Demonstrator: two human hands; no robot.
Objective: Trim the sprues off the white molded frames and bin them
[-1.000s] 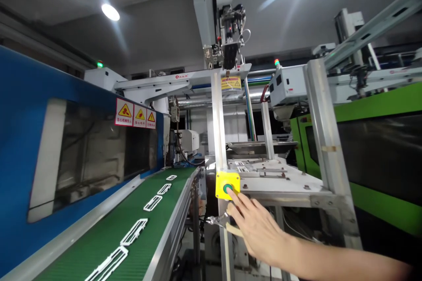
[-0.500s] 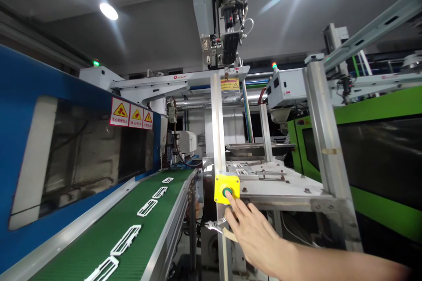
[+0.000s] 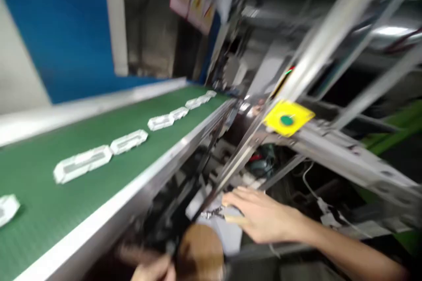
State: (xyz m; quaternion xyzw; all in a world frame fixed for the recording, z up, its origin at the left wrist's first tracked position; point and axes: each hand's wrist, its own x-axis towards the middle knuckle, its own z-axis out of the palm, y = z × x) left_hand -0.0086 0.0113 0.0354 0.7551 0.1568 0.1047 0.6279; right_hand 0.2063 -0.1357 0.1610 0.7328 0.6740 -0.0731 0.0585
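Observation:
My right hand is below the yellow button box with its green button, not touching it. Its fingers are curled around small metal pliers with a pale handle, whose jaws point left. At the bottom edge my left hand shows partly and blurred, beside a round brown surface; what its fingers do is smeared by motion. White plastic frames lie in a line on the green conveyor belt.
The conveyor's metal rail runs diagonally up to the right. Behind it stands a blue machine with warning signs. A slanted metal post rises behind the button box, and a white cable hangs at right.
The view has tilted and swung down. My right hand has left the green button and moved down, its fingers now curled. My left hand has come into view at the bottom.

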